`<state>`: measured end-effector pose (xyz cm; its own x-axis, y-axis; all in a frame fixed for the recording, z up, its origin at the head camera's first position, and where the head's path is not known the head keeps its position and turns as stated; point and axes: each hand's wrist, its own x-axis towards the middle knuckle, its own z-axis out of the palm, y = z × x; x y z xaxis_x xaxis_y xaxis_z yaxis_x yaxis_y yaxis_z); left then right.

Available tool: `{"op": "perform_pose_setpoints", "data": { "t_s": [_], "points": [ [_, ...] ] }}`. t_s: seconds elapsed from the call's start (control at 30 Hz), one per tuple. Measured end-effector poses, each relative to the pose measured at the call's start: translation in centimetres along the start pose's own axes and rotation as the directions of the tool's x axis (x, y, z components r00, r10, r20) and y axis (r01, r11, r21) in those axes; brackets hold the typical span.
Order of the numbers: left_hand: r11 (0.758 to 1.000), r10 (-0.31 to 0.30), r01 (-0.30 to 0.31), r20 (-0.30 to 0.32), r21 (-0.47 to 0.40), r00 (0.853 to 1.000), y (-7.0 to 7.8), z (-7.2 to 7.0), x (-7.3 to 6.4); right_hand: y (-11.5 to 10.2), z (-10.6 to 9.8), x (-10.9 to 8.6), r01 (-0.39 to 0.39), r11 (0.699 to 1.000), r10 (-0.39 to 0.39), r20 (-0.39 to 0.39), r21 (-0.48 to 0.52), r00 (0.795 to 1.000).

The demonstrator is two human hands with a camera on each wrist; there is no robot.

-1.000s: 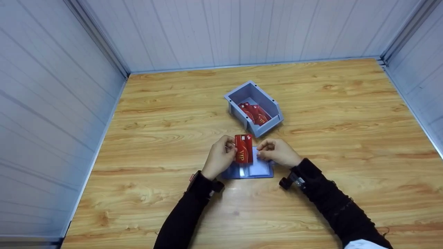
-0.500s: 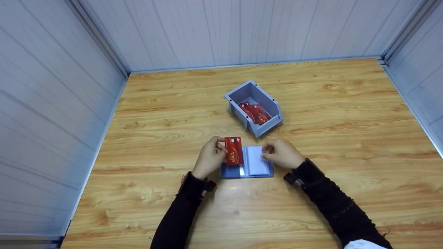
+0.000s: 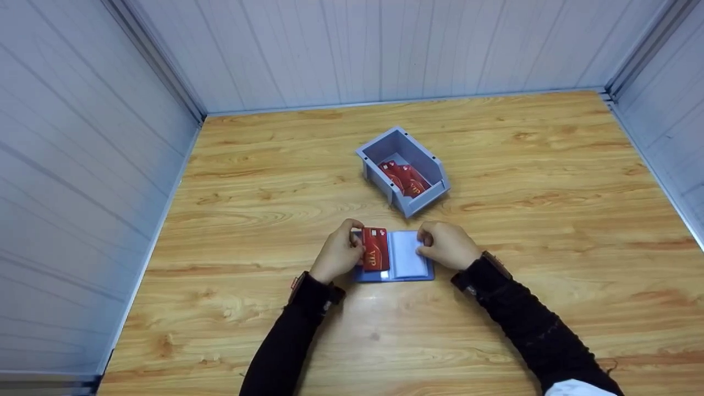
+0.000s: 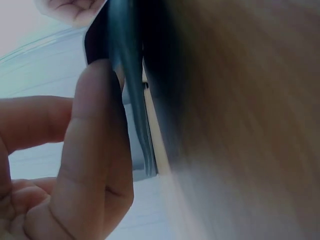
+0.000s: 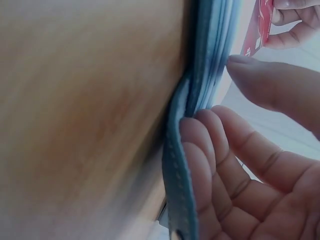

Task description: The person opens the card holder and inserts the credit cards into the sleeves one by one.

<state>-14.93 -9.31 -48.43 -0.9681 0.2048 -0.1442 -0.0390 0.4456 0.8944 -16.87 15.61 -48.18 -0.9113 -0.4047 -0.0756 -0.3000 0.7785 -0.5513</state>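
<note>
A blue card holder (image 3: 410, 256) lies spread on the table, its clear sleeves on the right half. My left hand (image 3: 340, 252) pinches a red VIP card (image 3: 375, 250) by its left edge, over the holder's left half. From the left wrist view the card (image 4: 98, 37) appears dark and edge-on beside the fingers. At the holder's right edge, my right hand (image 3: 448, 245) pinches the sleeves, thumb above and fingers at the side. The right wrist view shows the stack of sleeves (image 5: 212, 55) and a stitched strap (image 5: 176, 165) against the curled fingers.
A grey open-fronted bin (image 3: 424, 203) stands just behind the card holder, with several red VIP cards (image 3: 404, 179) inside. The wooden table (image 3: 264, 187) is bounded by pale panel walls (image 3: 352, 49) at the back and both sides.
My left hand has carried the card left and then down toward the holder's left half. My right hand has shifted slightly right and stays by the holder's right edge.
</note>
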Motion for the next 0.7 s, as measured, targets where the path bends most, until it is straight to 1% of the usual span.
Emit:
{"op": "perform_pose_setpoints", "data": {
  "t_s": [0.17,0.43,0.7],
  "points": [
    [1.000,-0.004,0.004,0.042,0.007,0.999,0.4,0.5,0.1,0.1,0.0,0.0,0.004,1.000,-0.004,-0.006,0.005,1.000],
    [0.998,-0.009,0.006,0.062,0.061,0.998,0.5,0.9,0.3,0.2,0.0,0.1,-0.008,1.000,0.008,0.009,0.022,1.000],
    [0.999,-0.024,0.021,0.086,0.026,0.996,0.8,1.2,0.2,0.4,0.0,0.1,0.011,1.000,-0.012,0.001,0.028,1.000]
  ]
}}
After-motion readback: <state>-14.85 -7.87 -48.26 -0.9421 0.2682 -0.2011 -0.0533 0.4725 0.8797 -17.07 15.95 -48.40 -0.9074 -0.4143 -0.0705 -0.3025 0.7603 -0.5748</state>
